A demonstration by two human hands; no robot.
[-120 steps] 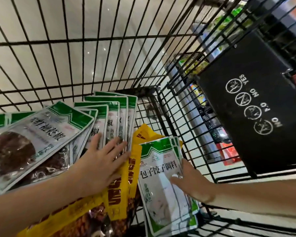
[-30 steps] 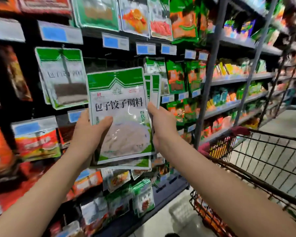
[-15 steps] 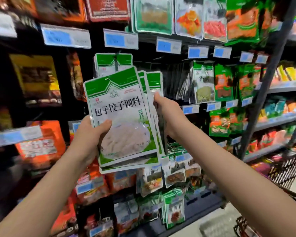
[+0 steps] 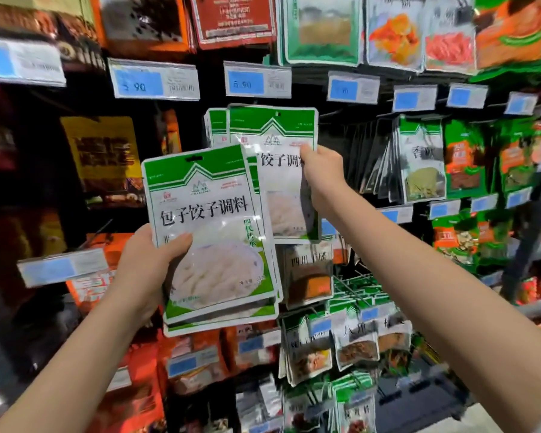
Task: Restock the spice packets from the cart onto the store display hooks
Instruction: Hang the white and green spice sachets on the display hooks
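Note:
My left hand grips a small stack of green-and-white spice packets by its left edge, thumb across the front packet. My right hand pinches a single matching packet by its right edge and holds it up in front of the display, a little above and right of the stack. Just behind that packet hang more of the same green-and-white packets on a hook; the hook itself is hidden.
Shelving full of hanging packets fills the view: a yellow bag at left, green-topped packets at right, more rows below. Blue price tags line the rail above. The cart is out of view.
My right hand has pulled one packet off the stack and raised it up and right toward the hanging packets. The left hand keeps the rest, slightly lower.

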